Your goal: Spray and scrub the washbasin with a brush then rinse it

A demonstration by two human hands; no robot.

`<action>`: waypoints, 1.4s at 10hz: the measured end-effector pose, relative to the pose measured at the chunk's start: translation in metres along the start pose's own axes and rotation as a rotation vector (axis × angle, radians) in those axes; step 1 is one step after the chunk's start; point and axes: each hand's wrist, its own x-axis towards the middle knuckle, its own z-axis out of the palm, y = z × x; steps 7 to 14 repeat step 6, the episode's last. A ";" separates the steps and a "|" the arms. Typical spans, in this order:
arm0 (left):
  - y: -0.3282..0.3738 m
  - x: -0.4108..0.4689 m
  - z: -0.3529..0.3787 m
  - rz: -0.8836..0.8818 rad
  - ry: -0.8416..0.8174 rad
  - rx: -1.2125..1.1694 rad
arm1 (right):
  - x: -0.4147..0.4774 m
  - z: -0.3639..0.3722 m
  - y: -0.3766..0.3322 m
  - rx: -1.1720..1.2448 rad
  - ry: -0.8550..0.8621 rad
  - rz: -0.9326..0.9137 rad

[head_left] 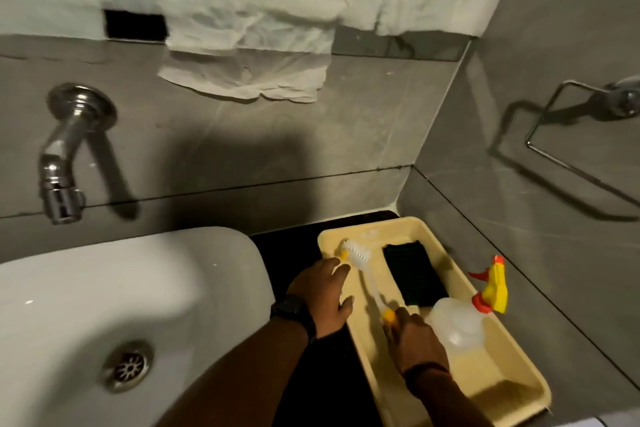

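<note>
A white washbasin [104, 288] with a metal drain [128, 367] fills the lower left, under a chrome tap [62, 166] on the wall. To its right a cream tray [485, 392] rests on the dark counter. In the tray lie a white brush with a yellow handle [360, 263], a dark scrub pad [414, 274] and a clear spray bottle with a yellow and red trigger head [460, 322]. My right hand [415, 340] is shut on the brush's handle end. My left hand [322, 298], a watch on its wrist, hovers with fingers spread at the tray's left rim, near the bristles.
Grey tiled walls close in behind and on the right. White crumpled paper [249, 55] hangs over the wall above the basin. A metal towel ring [581, 114] sticks out from the right wall. The dark counter [284, 246] shows between basin and tray.
</note>
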 end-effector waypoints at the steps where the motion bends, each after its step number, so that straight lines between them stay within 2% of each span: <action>1: 0.006 0.016 0.041 -0.029 -0.077 0.068 | 0.016 0.021 0.013 -0.154 -0.044 -0.013; 2: 0.007 0.023 0.058 -0.031 -0.110 0.089 | 0.022 0.030 0.015 -0.246 -0.017 -0.050; 4: 0.009 0.028 0.080 -0.049 -0.165 0.105 | 0.029 0.041 0.014 -0.243 0.008 -0.123; 6: 0.011 0.035 0.066 -0.042 -0.169 0.073 | 0.029 0.035 0.007 -0.108 0.135 -0.187; 14: 0.011 0.035 0.066 -0.042 -0.169 0.073 | 0.029 0.035 0.007 -0.108 0.135 -0.187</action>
